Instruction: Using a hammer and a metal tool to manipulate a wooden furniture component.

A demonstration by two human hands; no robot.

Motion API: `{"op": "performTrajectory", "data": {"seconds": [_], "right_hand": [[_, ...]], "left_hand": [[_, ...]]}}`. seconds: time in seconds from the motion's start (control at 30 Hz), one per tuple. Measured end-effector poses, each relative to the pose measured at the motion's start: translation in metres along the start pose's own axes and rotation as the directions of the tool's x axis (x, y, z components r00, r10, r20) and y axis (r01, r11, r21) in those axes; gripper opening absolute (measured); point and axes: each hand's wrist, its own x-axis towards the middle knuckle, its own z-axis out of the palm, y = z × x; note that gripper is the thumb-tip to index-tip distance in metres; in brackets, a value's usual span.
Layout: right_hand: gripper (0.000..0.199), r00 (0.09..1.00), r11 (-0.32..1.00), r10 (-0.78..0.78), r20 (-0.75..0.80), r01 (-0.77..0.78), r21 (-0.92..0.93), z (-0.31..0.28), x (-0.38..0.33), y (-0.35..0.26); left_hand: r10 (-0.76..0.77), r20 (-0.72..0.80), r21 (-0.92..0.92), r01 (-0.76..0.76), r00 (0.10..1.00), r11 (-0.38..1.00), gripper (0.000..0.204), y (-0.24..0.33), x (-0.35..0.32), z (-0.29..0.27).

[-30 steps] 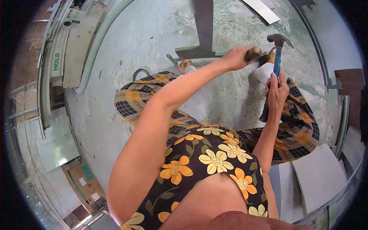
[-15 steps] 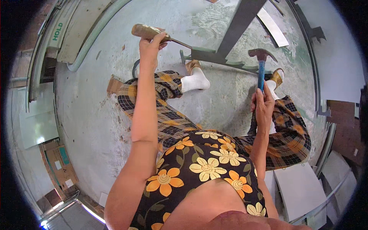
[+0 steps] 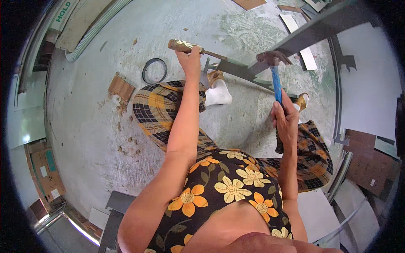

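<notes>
You're gripping a wooden-handled steel chisel (image 3: pixel 192 47) in your left hand (image 3: pixel 190 57), now swung left, its tip meeting the dark grey metal frame (image 3: pixel 270 63). Your right hand (image 3: pixel 284 120) is clenching a blue-handled claw hammer (image 3: pixel 275 71), head poised above the frame, still unstruck.

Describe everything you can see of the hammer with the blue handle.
The hammer has a dark, rusty-looking metal head with a claw end and a slim bright blue handle ending in a dark grip. It stands nearly upright, head at the top, close to or against the grey metal frame; I cannot tell whether they touch. The right hand wraps its fingers around the lower handle, and the dark grip sticks out below the hand. Only that hand clearly touches it.
</notes>
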Motion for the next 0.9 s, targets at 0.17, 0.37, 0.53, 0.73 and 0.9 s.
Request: {"op": "performTrajectory", "data": {"seconds": [0.17,0.37,0.53,0.73,0.9], "right_hand": [[0.042,0.992,0.981,-0.111,0.052,0.118,-0.157,0.012,0.026,-0.038],[0.041,0.984,0.958,-0.114,0.14,0.146,-0.246,0.035,0.051,-0.081],[0.041,0.906,0.831,-0.292,0.307,0.399,-0.387,0.061,0.086,-0.116],[0.034,0.674,0.521,-0.351,0.65,0.717,-0.463,0.12,0.133,-0.155],[0.032,0.537,0.253,-0.29,0.792,0.841,-0.478,0.177,0.147,-0.178]], "left_hand": [[-0.014,-0.06,-0.057,0.011,0.998,0.998,0.047,-0.013,0.016,-0.011],[-0.01,-0.041,-0.115,0.005,0.999,0.993,0.041,-0.025,0.029,-0.015],[-0.045,-0.045,-0.087,0.041,0.998,0.995,0.036,-0.022,0.029,-0.017],[-0.042,-0.056,-0.106,0.035,0.998,0.994,0.039,-0.035,0.032,-0.022],[-0.087,-0.104,-0.155,0.07,0.991,0.985,0.044,-0.036,0.036,-0.024]]}}
